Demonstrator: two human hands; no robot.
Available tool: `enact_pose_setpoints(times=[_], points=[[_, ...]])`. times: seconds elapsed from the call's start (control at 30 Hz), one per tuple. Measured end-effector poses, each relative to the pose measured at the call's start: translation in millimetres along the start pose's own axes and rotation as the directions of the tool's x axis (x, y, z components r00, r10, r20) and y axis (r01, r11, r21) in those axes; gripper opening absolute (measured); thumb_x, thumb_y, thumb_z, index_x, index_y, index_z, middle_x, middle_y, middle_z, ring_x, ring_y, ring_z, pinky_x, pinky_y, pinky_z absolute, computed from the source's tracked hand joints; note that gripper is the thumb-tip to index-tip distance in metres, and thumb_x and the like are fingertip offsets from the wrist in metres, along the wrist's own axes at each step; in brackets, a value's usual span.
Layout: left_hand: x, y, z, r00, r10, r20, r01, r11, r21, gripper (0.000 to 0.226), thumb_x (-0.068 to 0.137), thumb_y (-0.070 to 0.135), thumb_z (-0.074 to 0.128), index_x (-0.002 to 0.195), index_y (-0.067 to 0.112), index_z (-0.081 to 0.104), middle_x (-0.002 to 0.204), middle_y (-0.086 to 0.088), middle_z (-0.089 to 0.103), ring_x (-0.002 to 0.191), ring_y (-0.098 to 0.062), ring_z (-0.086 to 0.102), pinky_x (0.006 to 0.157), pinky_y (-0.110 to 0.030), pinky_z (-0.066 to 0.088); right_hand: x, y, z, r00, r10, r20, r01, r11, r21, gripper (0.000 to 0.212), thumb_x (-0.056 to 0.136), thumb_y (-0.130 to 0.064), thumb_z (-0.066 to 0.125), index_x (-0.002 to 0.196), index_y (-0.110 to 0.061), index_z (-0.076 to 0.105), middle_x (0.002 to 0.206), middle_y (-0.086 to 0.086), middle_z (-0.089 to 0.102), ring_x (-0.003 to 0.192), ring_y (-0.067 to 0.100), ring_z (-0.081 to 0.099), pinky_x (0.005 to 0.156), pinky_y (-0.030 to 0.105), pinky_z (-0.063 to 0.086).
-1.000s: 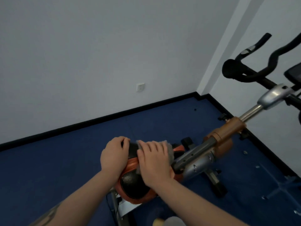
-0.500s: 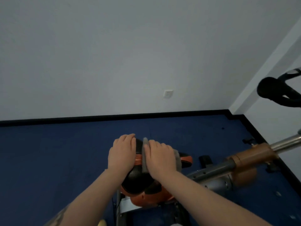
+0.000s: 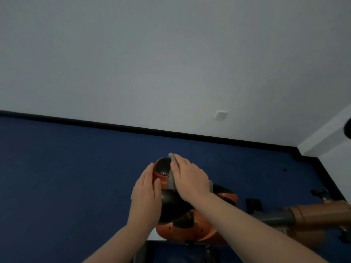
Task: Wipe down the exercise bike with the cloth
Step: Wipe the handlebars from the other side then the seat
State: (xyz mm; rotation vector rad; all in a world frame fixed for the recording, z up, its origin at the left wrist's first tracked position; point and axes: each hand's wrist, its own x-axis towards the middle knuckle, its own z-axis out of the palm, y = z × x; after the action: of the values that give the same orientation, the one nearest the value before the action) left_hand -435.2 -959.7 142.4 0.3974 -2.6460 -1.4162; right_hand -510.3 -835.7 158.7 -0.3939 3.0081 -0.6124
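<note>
1. The exercise bike [image 3: 191, 224] sits low in the view at about 6 o'clock, on the blue floor [image 3: 66, 177]. Only its orange-and-black saddle and part of the frame show; the bottom edge of the view cuts off everything below.
2. The right hand [image 3: 190, 179] lies flat on the grey cloth [image 3: 171, 179], fingers straight and close together, pressing it onto the saddle's narrow front end. Most of the cloth is hidden under the palm; only a strip along the hand's 9 o'clock side and a corner by the wrist show.
3. The left hand [image 3: 147, 196] rests against the saddle's 9 o'clock side, fingers straight and together, holding nothing. It covers that edge of the saddle.
4. At 4 o'clock a grey and brown post [image 3: 303, 215] runs off the right edge, blurred and hard to make out.
5. A dark rounded shape [image 3: 348, 130] at 3 o'clock is cut off by the frame; I cannot tell what it is.
6. A white wall socket [image 3: 220, 115] sits on the wall just above the black skirting [image 3: 133, 128].
</note>
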Motion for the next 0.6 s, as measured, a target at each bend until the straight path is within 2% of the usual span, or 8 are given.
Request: enact_pose_setpoints(times=[0.07,0.13,0.2,0.27,0.37,0.43,0.53,0.6], points=[[-11,-4,-1,1.0,-0.008,0.021,0.008,1.0,-0.013,0.049,0.101,0.039,0.027,0.149,0.036,0.019,0.151,0.013,0.031,0.137,-0.004,0.028,0.118,-0.041,0.025,-11,17,-6,0.987,-0.139,0.079,0.134,0.989,0.064,0.049,0.1,-0.054,0.016,0.148,-0.045,0.017,0.143,-0.013,0.044,0.119,0.017,0.052,0.089,0.039,0.045],[-15,-6,-2,0.999,-0.022,0.035,0.022,1.0,-0.01,0.052,0.099,0.045,0.025,0.15,0.038,0.016,0.151,0.014,0.03,0.133,-0.003,0.031,0.114,-0.031,0.028,-7,38,-15,0.975,-0.082,0.207,0.078,0.997,0.024,0.044,0.101,-0.052,0.017,0.145,-0.048,0.017,0.135,-0.007,0.053,0.114,0.023,0.057,0.082,0.038,0.045],[-14,-5,-1,0.999,-0.041,0.031,0.041,0.999,-0.012,0.054,0.097,0.048,0.024,0.15,0.039,0.014,0.151,0.015,0.029,0.131,-0.001,0.032,0.106,-0.025,0.031,15,44,-15,0.941,0.025,0.339,0.024,0.99,-0.138,0.047,0.103,-0.037,0.028,0.148,-0.031,0.018,0.136,0.006,0.051,0.115,0.03,0.055,0.085,0.04,0.046],[-13,-5,0,0.999,-0.047,0.019,0.047,0.999,-0.018,0.055,0.096,0.05,0.025,0.149,0.04,0.016,0.15,0.017,0.03,0.128,0.002,0.033,0.102,-0.023,0.032,37,24,-11,0.926,0.051,0.375,0.02,0.983,-0.183,0.05,0.101,-0.027,0.034,0.148,-0.018,0.019,0.14,0.013,0.045,0.117,0.033,0.051,0.092,0.044,0.046],[-13,-8,0,0.997,-0.076,0.004,0.076,0.997,-0.027,0.055,0.097,0.049,0.031,0.149,0.038,0.018,0.148,0.016,0.034,0.124,0.004,0.034,0.1,-0.023,0.033,53,-8,-4,0.94,-0.12,0.318,0.139,0.99,-0.037,0.038,0.102,-0.037,0.024,0.136,-0.032,0.04,0.14,-0.002,0.048,0.12,0.026,0.05,0.095,0.042,0.044],[-17,-11,-1,0.995,-0.101,0.007,0.102,0.995,-0.012,0.058,0.096,0.051,0.034,0.15,0.033,0.019,0.149,0.015,0.033,0.133,-0.003,0.032,0.107,-0.03,0.035,46,-10,-1,0.922,-0.288,0.26,0.274,0.958,0.087,0.039,0.101,-0.048,0.023,0.129,-0.042,0.051,0.139,-0.012,0.048,0.125,0.016,0.046,0.1,0.037,0.04],[-26,-15,-6,0.993,-0.101,0.061,0.099,0.994,0.035,0.061,0.095,0.055,0.033,0.149,0.031,0.02,0.146,0.022,0.028,0.141,-0.009,0.027,0.112,-0.035,0.032,35,9,-7,0.777,-0.576,0.254,0.55,0.817,0.172,0.038,0.101,-0.048,0.034,0.136,-0.042,0.048,0.149,-0.013,0.038,0.139,0.006,0.026,0.113,0.025,0.019],[-30,-15,-9,0.99,-0.105,0.093,0.1,0.993,0.056,0.061,0.094,0.059,0.031,0.148,0.032,0.021,0.142,0.025,0.027,0.136,-0.01,0.033,0.111,-0.035,0.033,40,21,-10,0.792,-0.546,0.273,0.468,0.83,0.302,0.033,0.101,-0.043,0.039,0.133,-0.043,0.049,0.147,-0.015,0.039,0.138,0.004,0.028,0.113,0.023,0.021]])
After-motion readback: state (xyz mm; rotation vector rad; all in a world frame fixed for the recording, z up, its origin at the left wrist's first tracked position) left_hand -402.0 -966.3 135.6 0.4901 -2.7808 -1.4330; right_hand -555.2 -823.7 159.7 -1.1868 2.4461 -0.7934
